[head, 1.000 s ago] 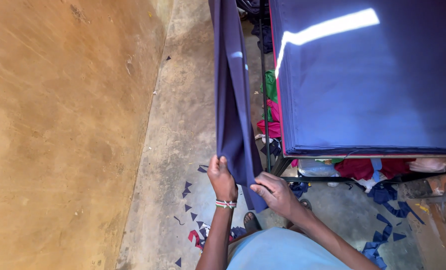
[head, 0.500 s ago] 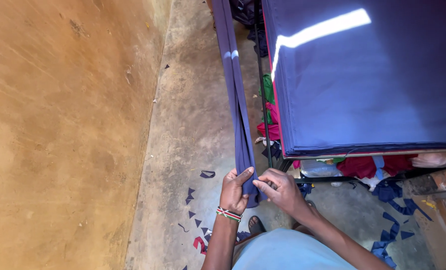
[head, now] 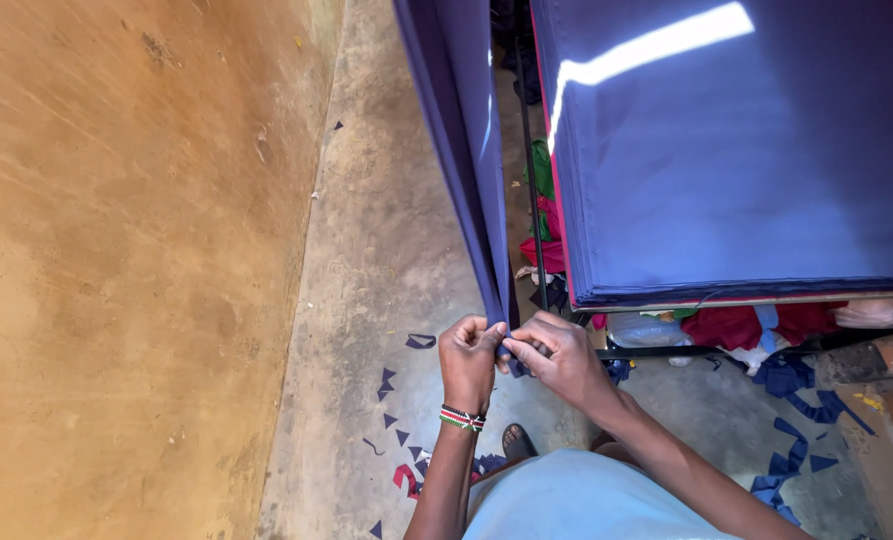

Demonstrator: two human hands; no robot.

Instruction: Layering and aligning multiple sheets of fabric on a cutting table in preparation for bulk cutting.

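A long navy blue cloth hangs off the edge of a table and runs down toward me. My left hand, with a beaded wristband, pinches the cloth's near corner. My right hand grips the same corner from the right, fingertips touching the left hand. Both hands are closed on the cloth's edge, held together just above the floor. A stack of flat navy fabric lies on the table to the right.
An ochre wall stands at the left, with a concrete floor strip beside it. Small blue and red fabric scraps litter the floor. Red, green and blue cloth is piled under the table. My foot shows below.
The hanging cloth has been gathered narrower. My hands have come together on its lower corner, and the view has shifted closer.
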